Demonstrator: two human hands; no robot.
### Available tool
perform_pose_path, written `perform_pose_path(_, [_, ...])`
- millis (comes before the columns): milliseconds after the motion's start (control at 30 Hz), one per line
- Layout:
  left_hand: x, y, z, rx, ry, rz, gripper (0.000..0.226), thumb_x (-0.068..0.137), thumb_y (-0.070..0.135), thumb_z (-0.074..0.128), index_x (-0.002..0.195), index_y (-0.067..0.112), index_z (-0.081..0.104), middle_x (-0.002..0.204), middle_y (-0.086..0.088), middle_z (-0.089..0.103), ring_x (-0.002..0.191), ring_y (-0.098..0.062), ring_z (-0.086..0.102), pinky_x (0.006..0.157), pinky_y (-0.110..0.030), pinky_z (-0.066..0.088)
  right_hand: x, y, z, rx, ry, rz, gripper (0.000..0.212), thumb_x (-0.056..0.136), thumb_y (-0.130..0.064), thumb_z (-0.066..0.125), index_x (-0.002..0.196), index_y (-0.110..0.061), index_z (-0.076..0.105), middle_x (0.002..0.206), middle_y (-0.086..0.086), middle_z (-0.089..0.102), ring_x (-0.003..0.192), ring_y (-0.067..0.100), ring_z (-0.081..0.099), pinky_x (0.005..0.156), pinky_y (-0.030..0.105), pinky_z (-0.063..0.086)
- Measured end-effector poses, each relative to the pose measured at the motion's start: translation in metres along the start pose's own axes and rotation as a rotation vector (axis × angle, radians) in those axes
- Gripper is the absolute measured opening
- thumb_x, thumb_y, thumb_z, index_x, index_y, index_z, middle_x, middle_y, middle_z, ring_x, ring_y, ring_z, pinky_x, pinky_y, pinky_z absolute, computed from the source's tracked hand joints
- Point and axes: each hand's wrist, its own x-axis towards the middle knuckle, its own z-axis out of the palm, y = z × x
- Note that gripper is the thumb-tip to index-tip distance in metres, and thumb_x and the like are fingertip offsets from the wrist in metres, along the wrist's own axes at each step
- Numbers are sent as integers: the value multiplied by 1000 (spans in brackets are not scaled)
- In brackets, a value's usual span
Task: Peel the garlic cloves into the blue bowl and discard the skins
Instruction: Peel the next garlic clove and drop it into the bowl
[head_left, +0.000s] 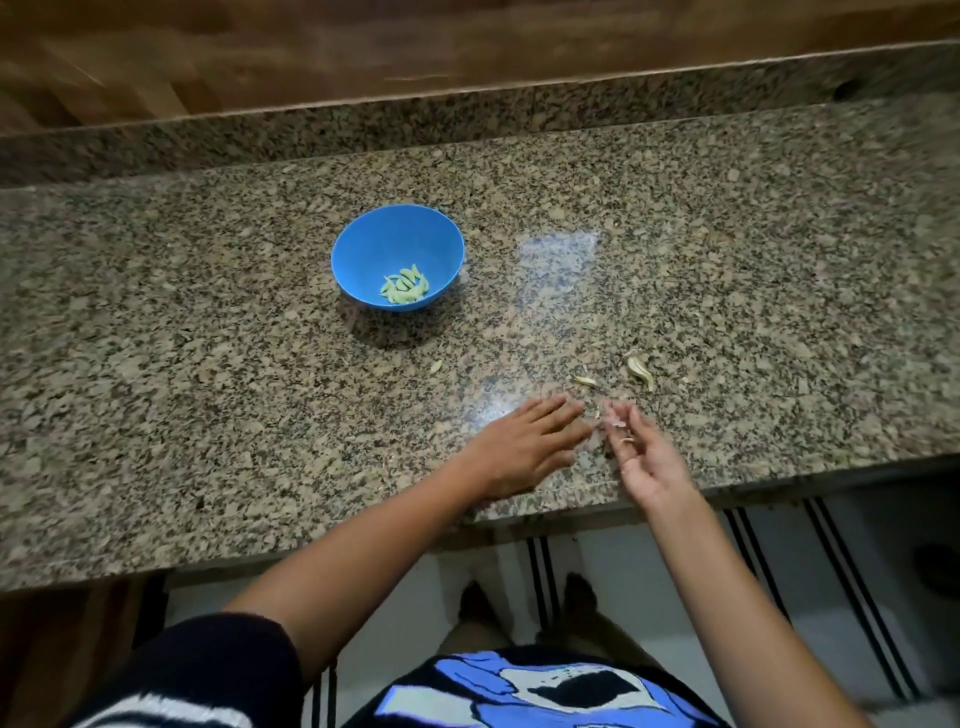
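Granite counter: blue bowl at rear left, both hands near the front edge.
Your left hand lies flat on the stone, fingers straight, grasping nothing. Your right hand is just beside it, palm up and fingers loosely bent, with a scrap of skin lying on them; blur hides any pinch. Peeled cloves sit in the bottom of the bowl, well apart from both hands. Loose skins lie just beyond your right fingertips. Bare stone runs from the bowl to your hands and back to the raised ledge. The front edge passes under your left forearm and right wrist.
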Motion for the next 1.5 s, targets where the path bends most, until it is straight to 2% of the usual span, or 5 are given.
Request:
perform_pose_path(500, [-113, -6, -7, -7, 398, -523, 14, 81, 3, 64, 94, 6, 67, 92, -9, 67, 79, -23, 65, 69, -35, 58, -44, 45, 51, -353, -257, 302, 12, 91, -5, 53, 86, 2, 60, 84, 16, 63, 81, 21, 62, 76, 33, 56])
perform_pose_path(633, [-127, 8, -30, -1072, 898, -1311, 11, 84, 2, 63, 85, 9, 72, 77, 3, 68, 62, -7, 63, 62, -21, 54, -65, 86, 69, -492, -388, 367, 12, 91, 0, 51, 84, 3, 60, 85, 15, 63, 81, 20, 62, 74, 30, 56])
perform_pose_path(800, [-261, 51, -16, -2219, 1850, -987, 34, 89, -9, 50, 63, -1, 70, 60, -6, 67, 51, -8, 65, 51, -17, 54, -112, 193, 84, -693, -614, 562, 16, 92, 1, 48, 80, 3, 58, 64, 10, 68, 63, 15, 67, 59, 23, 57])
perform_pose_path(1333, [-622, 242, 141, -1775, 3028, -1036, 12, 89, -8, 52, 93, -7, 63, 75, -13, 72, 78, -18, 67, 66, -23, 58, -363, 550, -44, -1294, -740, 1166, 16, 96, -2, 43, 97, 7, 56, 61, 15, 68, 52, 17, 68, 56, 23, 55])
perform_pose_path(1500, [-666, 239, 166, -1821, 3098, -1014, 14, 88, -8, 54, 99, -6, 62, 95, -16, 68, 89, -20, 64, 89, -31, 48, -372, 595, -41, -1469, -813, 1045, 34, 98, -3, 40, 131, 4, 42, 138, 16, 46, 129, 23, 45, 104, 23, 37])
